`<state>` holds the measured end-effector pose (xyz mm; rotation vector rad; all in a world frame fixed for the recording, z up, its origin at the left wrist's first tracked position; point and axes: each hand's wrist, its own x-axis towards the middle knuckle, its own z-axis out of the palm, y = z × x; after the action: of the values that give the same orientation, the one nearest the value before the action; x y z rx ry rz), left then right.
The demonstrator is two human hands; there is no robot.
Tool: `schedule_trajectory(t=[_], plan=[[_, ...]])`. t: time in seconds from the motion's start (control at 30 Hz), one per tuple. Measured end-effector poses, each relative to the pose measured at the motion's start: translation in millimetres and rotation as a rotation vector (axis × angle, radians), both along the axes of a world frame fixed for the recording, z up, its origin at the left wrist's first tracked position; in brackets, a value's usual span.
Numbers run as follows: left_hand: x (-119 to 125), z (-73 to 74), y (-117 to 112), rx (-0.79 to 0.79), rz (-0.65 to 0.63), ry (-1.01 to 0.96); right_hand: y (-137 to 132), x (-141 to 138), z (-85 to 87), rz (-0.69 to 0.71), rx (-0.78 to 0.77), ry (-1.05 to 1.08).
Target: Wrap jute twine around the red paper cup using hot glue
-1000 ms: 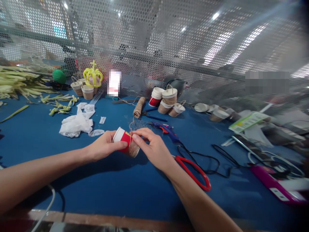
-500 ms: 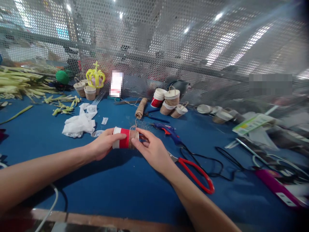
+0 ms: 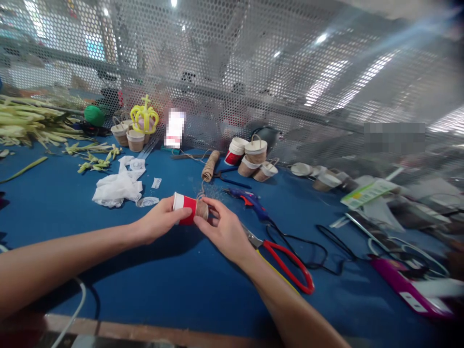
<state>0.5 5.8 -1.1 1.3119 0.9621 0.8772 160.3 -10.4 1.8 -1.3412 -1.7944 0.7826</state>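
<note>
A small red paper cup with a white rim lies on its side above the blue table, its narrow end wound with brown jute twine. My left hand grips the red part of the cup from the left. My right hand pinches the twine-wrapped end from the right. A strand of twine runs from the cup back to the twine spool further up the table.
Red-handled scissors and a blue glue gun with a black cord lie right of my hands. Twine-wrapped cups stand behind. White crumpled cloth, green leaves and a yellow crown sit left. A perforated metal screen backs the table.
The cup has turned in my hands and the wound end now points more to the right. Both hands stay on it; my right fingers have shifted around the twine.
</note>
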Motion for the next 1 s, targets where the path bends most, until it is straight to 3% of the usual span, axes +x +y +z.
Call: schedule_trajectory(t=[0.33, 0.53, 1.0], plan=[[3, 0.3, 0, 0.097, -0.044, 0.018, 0, 1, 0.4, -0.03, -0.034, 0.044], [1, -2.8, 2, 0.102, -0.031, 0.012, 2, 5, 4.6, 0.025, -0.016, 0.018], [3, -7.7, -11, 0.05, -0.336, 0.132, -3, 0, 5.2, 0.195, 0.118, 0.083]])
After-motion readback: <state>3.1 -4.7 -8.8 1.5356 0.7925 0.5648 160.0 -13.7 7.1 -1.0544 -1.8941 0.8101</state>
